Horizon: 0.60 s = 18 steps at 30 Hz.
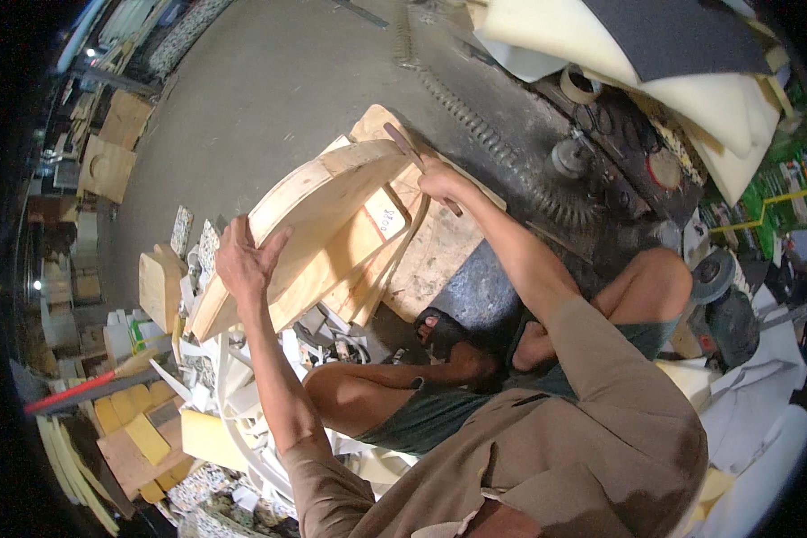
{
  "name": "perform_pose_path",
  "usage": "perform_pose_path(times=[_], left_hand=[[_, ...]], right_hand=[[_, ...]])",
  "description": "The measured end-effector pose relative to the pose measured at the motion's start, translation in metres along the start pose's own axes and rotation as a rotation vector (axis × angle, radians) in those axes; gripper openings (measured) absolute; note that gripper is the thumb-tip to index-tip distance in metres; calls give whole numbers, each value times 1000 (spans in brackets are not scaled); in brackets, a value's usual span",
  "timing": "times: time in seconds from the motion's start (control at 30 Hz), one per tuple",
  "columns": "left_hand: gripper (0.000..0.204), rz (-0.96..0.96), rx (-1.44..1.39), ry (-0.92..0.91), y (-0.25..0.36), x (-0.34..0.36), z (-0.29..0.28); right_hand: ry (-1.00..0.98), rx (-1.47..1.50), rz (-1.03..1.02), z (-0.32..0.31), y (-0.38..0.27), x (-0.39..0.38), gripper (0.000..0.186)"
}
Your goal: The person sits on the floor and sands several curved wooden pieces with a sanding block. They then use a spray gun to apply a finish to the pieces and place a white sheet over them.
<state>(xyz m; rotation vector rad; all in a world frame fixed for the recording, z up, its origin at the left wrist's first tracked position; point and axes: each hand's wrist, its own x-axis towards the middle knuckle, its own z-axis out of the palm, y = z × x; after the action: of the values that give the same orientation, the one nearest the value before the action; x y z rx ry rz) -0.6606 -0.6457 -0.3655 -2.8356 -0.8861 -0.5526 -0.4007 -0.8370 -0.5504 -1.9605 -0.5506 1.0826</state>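
Observation:
My left hand (247,258) is wrapped over the edge of a rounded plywood seat panel (309,188), thumb on the face towards me and fingers over the outer rim. The panel stands tilted on its edge. In my closed right hand (441,182) is a slim, flat, dark-brown bar (403,145), shaped like a file; its far end lies by the panel's right tip. Whether it touches the wood I cannot tell. Behind and below the panel are further pale plywood pieces (381,220), partly hidden by it. They lean over a worn board (432,260) in front of my feet.
A coiled air hose (475,121) runs across the grey floor to a dark, cluttered patch on the right. Foam sheets (690,99) overhang the upper right. Foam and wood offcuts (152,439) lie heaped on the left. An angle grinder (722,296) sits beside my right knee.

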Motion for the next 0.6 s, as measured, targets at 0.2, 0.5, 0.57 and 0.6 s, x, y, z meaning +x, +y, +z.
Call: perform_pose_path(times=[0.2,0.5,0.57,0.6], left_hand=[[66,-19,-13,-35,-3,-3,-1],[69,38,-36,57,-7,-13,-1],[69,-5,-17,22,-6,-18,-2],[68,-20,-23,-10,-6,-18,-4]], right_hand=[[253,-308,-326,16,-25,-54,76],[179,-543,-304,18,-81,-95,71],[218,-416,-274,17,-80,-95,67],[199,-396,-283,16,-79,-92,72]])
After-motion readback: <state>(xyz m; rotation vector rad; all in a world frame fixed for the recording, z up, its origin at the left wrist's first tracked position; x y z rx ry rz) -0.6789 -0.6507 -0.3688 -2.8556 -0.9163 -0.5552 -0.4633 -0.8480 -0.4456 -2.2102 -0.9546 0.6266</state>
